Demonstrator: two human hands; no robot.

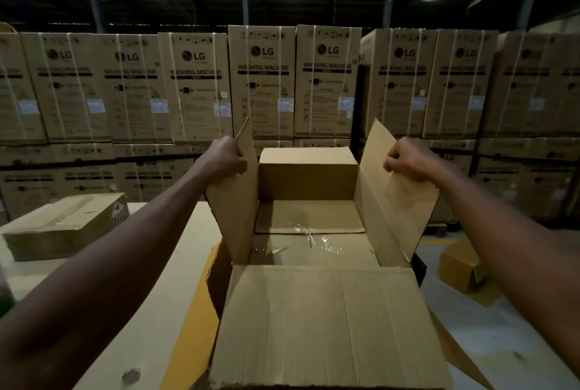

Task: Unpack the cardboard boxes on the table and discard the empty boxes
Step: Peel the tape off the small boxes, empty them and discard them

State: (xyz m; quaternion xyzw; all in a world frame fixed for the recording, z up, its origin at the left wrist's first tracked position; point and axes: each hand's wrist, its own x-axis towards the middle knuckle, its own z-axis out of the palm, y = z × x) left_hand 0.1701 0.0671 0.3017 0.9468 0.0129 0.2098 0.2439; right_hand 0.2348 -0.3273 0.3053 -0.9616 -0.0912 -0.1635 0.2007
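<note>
Open box (314, 232) stood on the table (163, 280) directly ahead, long axis running away. Left hand (226, 159) clenched on left flap (233, 201), right hand (405, 162) clenched on right flap (395, 201), both equally near. Inside, only clear plastic scraps (309, 237) seen. Left of box: sealed carton (66, 226); nothing blocking.

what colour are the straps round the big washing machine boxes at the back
White or pale plastic straps run vertically down the stacked brown cardboard washing machine boxes; the head view shows them.
</note>
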